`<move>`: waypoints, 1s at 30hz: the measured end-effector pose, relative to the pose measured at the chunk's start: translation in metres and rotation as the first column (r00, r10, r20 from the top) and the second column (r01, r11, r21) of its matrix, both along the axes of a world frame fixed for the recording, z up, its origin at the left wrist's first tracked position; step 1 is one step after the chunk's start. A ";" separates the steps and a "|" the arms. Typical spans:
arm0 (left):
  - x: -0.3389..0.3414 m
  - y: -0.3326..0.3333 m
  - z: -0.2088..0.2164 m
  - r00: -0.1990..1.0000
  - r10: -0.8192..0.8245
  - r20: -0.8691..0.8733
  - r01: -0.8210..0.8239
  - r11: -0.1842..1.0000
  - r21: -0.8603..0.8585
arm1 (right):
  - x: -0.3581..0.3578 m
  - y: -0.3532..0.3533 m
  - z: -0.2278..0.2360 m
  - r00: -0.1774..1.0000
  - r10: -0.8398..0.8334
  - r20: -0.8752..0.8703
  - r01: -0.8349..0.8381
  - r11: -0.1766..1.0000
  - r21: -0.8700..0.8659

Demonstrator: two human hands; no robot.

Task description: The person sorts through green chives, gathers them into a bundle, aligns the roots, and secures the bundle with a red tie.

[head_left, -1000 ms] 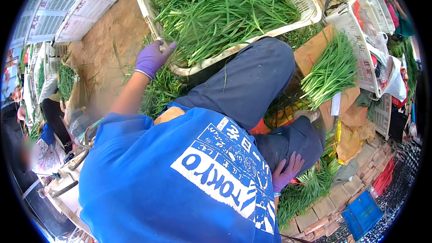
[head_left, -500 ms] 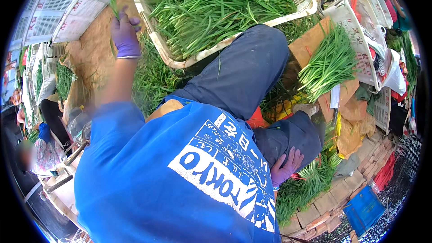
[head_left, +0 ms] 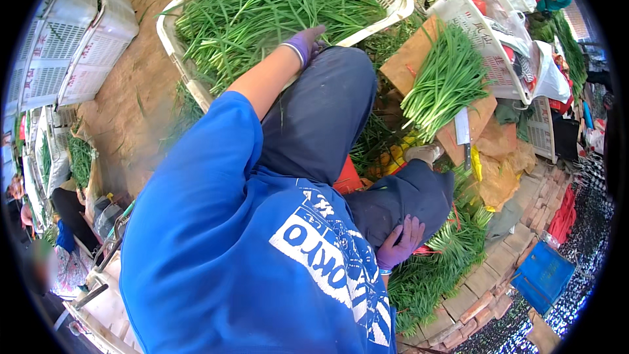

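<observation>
Over white crate (head_left: 171,38) of green chives (head_left: 262,13), left hand (head_left: 304,42), purple-gloved, fingers loosely extended, touching chives, gripping nothing. Right hand (head_left: 400,242) lies flat on dark trouser knee, empty, beside floor chives (head_left: 432,275). Bundle (head_left: 445,82) on board, knife (head_left: 462,134) near.

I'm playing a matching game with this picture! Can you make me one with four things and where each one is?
Things:
1. left hand
2. right hand
3. knife
4. blue box

Places:
A. on the brick floor at the lower right
B. resting on the knee
C. on the brown board beside the cut greens
D. reaching into the white crate of greens

Pairs: 1-D, 2-B, 3-C, 4-A
</observation>
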State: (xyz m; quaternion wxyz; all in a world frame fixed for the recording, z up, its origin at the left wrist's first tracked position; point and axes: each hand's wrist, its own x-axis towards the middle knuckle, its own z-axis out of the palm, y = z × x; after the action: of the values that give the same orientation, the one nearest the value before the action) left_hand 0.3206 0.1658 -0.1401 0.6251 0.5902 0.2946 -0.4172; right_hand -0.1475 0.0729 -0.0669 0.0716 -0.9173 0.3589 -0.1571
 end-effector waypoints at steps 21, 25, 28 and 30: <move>0.030 0.097 0.094 0.845 0.130 0.519 0.168 0.857 -0.488 | -0.005 0.002 0.002 0.998 -0.052 0.030 0.052 0.999 0.001; 0.058 0.192 0.098 0.749 0.210 0.628 0.151 0.870 -0.470 | -0.007 -0.002 0.001 0.999 -0.018 0.038 0.019 1.000 -0.012; 0.039 0.220 0.091 0.721 0.167 0.673 -0.099 0.985 -0.139 | -0.008 -0.004 -0.001 1.000 0.012 0.028 -0.011 1.000 -0.020; 0.030 0.232 0.065 0.729 0.104 0.676 -0.261 0.956 0.134 | -0.008 -0.004 -0.001 1.000 0.019 0.020 -0.018 0.999 -0.032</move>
State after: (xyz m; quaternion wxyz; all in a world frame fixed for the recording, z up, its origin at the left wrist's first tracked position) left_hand 0.3508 0.3982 -0.0747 0.6574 0.7329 0.1549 -0.0816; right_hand -0.1557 0.0686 -0.0684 0.0623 -0.9200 0.3471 -0.1712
